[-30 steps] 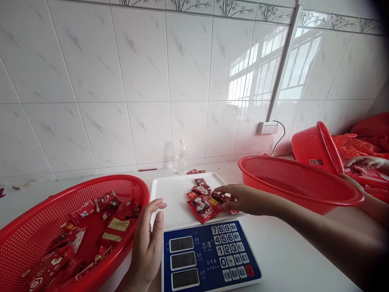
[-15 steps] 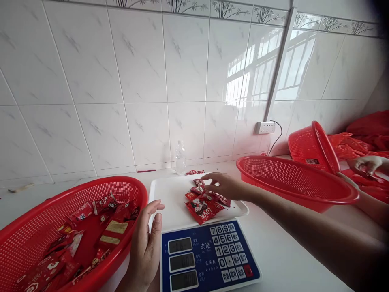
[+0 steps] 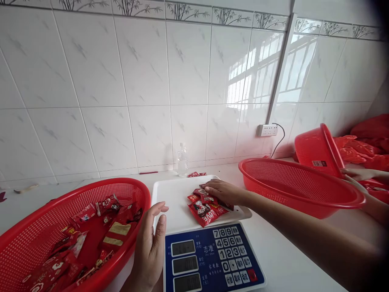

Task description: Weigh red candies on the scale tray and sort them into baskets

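Head view. A small pile of red packets (image 3: pixel 207 207) sits on the white scale tray (image 3: pixel 173 200), centre of frame. Many more lie in the red basket (image 3: pixel 30 227) lower left, and the wide red basket (image 3: pixel 288 178) at right shows nothing inside, so I judge the pile only begun, most packets unmoved. My right hand (image 3: pixel 221 190) lies palm down on the pile's far edge, fingers flat, touching, nothing clasped. My left hand (image 3: pixel 151 249) stands edge-up at lower centre, slack and empty, between the lower-left basket and the scale panel (image 3: pixel 212 259).

The white counter (image 3: pixel 288 259) carries a left basket (image 3: pixel 75 194), right basket (image 3: pixel 273 190), scale (image 3: pixel 209 259) (blue-faced) and bottle (image 3: pixel 182 160).
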`<state>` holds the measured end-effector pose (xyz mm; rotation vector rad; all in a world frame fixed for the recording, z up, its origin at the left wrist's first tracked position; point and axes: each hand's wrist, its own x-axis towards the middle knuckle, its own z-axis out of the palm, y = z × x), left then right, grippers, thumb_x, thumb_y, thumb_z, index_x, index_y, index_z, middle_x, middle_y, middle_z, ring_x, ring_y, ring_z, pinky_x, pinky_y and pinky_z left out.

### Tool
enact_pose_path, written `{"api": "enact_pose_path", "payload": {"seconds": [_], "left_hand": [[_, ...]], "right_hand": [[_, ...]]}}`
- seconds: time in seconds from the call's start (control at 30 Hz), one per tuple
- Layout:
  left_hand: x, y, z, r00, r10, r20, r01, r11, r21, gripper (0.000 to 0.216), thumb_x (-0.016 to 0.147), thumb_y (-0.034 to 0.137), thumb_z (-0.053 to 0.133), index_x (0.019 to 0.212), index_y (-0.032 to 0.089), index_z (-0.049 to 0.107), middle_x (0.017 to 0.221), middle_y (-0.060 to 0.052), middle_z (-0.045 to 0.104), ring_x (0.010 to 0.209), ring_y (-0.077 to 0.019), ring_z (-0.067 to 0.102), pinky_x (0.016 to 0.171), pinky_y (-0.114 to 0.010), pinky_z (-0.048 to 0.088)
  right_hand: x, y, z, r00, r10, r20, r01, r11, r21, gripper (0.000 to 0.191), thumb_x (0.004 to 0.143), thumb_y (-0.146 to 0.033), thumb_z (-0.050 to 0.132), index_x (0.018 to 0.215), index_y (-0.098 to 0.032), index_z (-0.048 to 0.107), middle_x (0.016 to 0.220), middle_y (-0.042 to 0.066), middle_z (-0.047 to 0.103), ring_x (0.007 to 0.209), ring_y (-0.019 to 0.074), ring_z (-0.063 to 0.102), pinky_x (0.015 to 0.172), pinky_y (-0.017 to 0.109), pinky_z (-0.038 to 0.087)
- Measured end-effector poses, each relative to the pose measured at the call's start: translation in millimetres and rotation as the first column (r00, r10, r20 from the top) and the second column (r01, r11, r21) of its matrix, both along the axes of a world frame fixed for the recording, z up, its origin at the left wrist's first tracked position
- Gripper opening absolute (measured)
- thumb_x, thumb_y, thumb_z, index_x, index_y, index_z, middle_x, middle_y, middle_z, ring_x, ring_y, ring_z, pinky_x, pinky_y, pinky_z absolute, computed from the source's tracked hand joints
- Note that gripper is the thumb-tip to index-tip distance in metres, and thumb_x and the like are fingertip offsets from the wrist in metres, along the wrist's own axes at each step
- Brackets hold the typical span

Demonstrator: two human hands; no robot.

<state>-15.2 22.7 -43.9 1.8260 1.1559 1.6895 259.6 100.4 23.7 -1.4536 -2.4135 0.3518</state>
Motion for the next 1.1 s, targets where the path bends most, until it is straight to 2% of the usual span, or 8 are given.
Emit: {"api": "enact_pose_path", "payload": {"seconds": [0.2,0.3,0.4,0.53,0.7,0.83,0.97,1.1], "left_hand": [[1.0,-1.1,4.0,1.000,0.015,0.001,-0.015,1.000,-0.001,0.036,0.098,0.053,0.043,0.112,0.024,0.060,0.117,-0.011,0.068,0.116,-0.0279,0.062,0.099,-0.047,0.048],[0.4,0.0,2.8,1.000,0.019,-0.002,-0.019,1.000,0.007,0.035,0.098,0.052,0.044,0.112,0.024,0.060,0.117,-0.010,0.068,0.116,-0.0274,0.062,0.099,-0.047,0.048],[-0.8,0.8,1.0,1.000,0.015,-0.012,-0.015,1.000,0.002,0.034,0.099,0.050,0.044,0.114,0.024,0.059,0.117,-0.010,0.068,0.116,-0.0269,0.062,0.098,-0.046,0.048],[-0.5,0.4,1.2,1.000,0.006,-0.008,-0.006,1.000,-0.011,0.035,0.099,0.052,0.044,0.113,0.024,0.059,0.117,-0.011,0.068,0.116,-0.0273,0.062,0.099,-0.047,0.048],[0.8,0.0,2.4,1.000,0.000,0.006,0.000,1.000,-0.013,0.037,0.098,0.053,0.044,0.113,0.024,0.060,0.117,-0.011,0.067,0.118,-0.0282,0.060,0.100,-0.049,0.047],[0.0,1.4,1.2,1.000,0.002,-0.009,-0.002,1.000,-0.013,0.035,0.099,0.052,0.044,0.114,0.023,0.058,0.118,-0.011,0.067,0.116,-0.0272,0.062,0.100,-0.048,0.048],[-2.0,2.6,-0.4,0.999,0.009,-0.033,-0.009,1.000,0.001,0.034,0.100,0.049,0.043,0.116,0.024,0.058,0.117,-0.011,0.069,0.114,-0.0263,0.063,0.099,-0.049,0.049],[-2.7,3.0,-0.3,0.997,0.024,-0.078,-0.022,0.999,0.028,0.030,0.101,0.044,0.042,0.117,0.024,0.058,0.117,-0.009,0.069,0.113,-0.0247,0.065,0.096,-0.043,0.053]], "right_hand": [[1.8,-15.8,0.8,0.998,-0.051,-0.035,0.049,0.997,-0.068,0.033,0.100,-0.042,0.054,0.123,-0.019,0.061,0.129,0.010,0.061,0.116,0.0260,0.059,0.100,0.051,0.046],[-3.5,-20.8,0.0,0.994,-0.096,-0.050,0.090,0.991,-0.102,0.042,0.100,-0.049,0.050,0.127,-0.018,0.058,0.130,0.012,0.060,0.116,0.0269,0.059,0.098,0.050,0.047],[-9.9,-24.4,-2.8,0.992,-0.106,-0.073,0.097,0.989,-0.112,0.050,0.100,-0.055,0.041,0.132,-0.019,0.057,0.135,0.015,0.057,0.124,0.0298,0.054,0.103,0.050,0.044],[-17.9,-28.4,-7.9,0.987,-0.104,-0.120,0.092,0.991,-0.099,0.053,0.100,-0.053,0.033,0.134,-0.020,0.058,0.139,0.014,0.057,0.133,0.0307,0.047,0.112,0.048,0.037],[-30.9,-32.8,-9.8,0.977,-0.130,-0.168,0.115,0.989,-0.096,0.055,0.101,-0.052,0.029,0.136,-0.019,0.055,0.141,0.014,0.056,0.134,0.0302,0.047,0.112,0.051,0.034],[-46.5,-37.3,-8.1,0.982,-0.082,-0.168,0.064,0.992,-0.107,0.056,0.101,-0.051,0.029,0.139,-0.017,0.054,0.138,0.014,0.057,0.134,0.0309,0.045,0.114,0.049,0.033],[-63.7,-43.6,-6.6,0.987,-0.010,-0.161,-0.010,0.992,-0.122,0.058,0.101,-0.050,0.036,0.145,-0.015,0.049,0.148,0.015,0.049,0.144,0.0340,0.031,0.119,0.054,0.022],[-76.8,-50.0,-0.3,0.980,0.085,-0.180,-0.109,0.986,-0.129,0.052,0.102,-0.045,0.038,0.141,-0.015,0.054,0.147,0.013,0.052,0.143,0.0305,0.034,0.120,0.049,0.024]]}}
